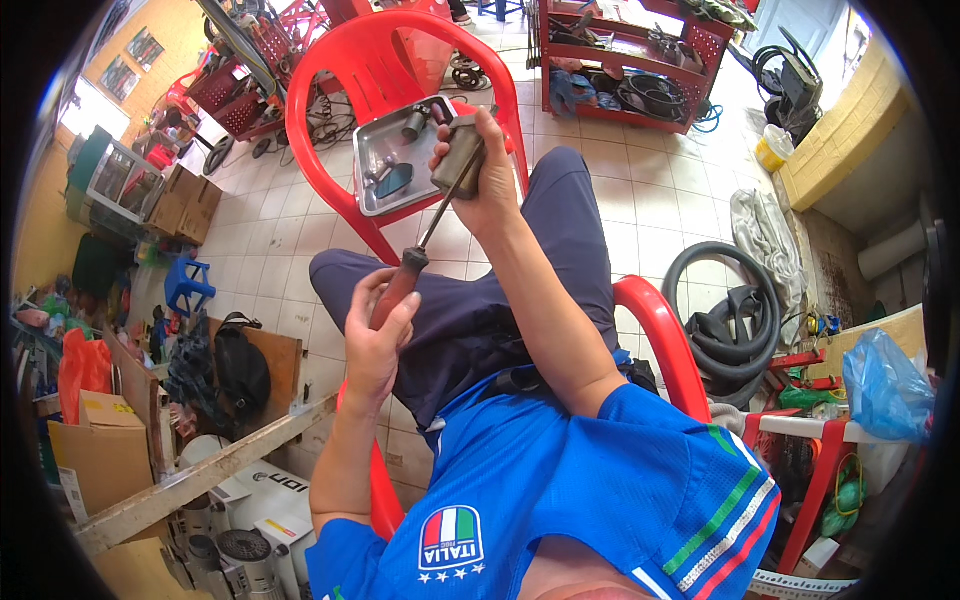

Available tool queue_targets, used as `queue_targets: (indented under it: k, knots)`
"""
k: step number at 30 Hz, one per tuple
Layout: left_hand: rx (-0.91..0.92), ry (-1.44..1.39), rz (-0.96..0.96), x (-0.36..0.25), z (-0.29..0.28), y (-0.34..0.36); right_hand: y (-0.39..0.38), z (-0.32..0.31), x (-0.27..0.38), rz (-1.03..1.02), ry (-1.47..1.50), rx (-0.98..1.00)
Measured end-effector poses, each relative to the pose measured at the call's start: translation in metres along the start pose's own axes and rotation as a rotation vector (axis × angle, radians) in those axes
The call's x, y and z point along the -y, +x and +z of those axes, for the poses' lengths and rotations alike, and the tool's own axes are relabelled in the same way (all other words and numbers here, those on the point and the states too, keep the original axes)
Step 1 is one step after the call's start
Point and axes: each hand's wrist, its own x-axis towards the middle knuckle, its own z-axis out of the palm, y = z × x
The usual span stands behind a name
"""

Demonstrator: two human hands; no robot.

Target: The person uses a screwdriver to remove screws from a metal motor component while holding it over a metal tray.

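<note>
My left hand (372, 335) is closed round the red and black handle of a screwdriver (408, 272). Its long metal shaft slants up and away toward my right hand (490, 175). In that hand, wrapped by the fingers, is a grey-brown, blocky metal part (455, 168). The shaft lies along or through this part; I cannot tell which. Just beyond, a shallow metal tray (371, 204) rests on the seat of a red plastic chair (310, 165). Inside it are a dark cylindrical piece (413, 124), a dark oval piece (395, 180) and other small parts.
A red shelf cart (630, 110) with cables and tools stands at the far right. Black rubber tubes (735, 325) lie on the tiled floor to my right. At left are a blue stool (188, 286), a wooden rail (215, 465) and a cardboard box (105, 445).
</note>
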Motion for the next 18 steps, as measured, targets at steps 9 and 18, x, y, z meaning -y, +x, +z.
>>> queue_targets:
  k: [9, 18]
  knots:
    - [-0.027, -0.105, -0.173, -0.003, -0.009, 0.006, -0.001, -0.001, -0.005, -0.047, -0.027, 0.032]
    - [0.160, -0.328, -0.287, 0.001, -0.014, 0.006, -0.001, 0.002, -0.005, -0.043, -0.107, 0.047]
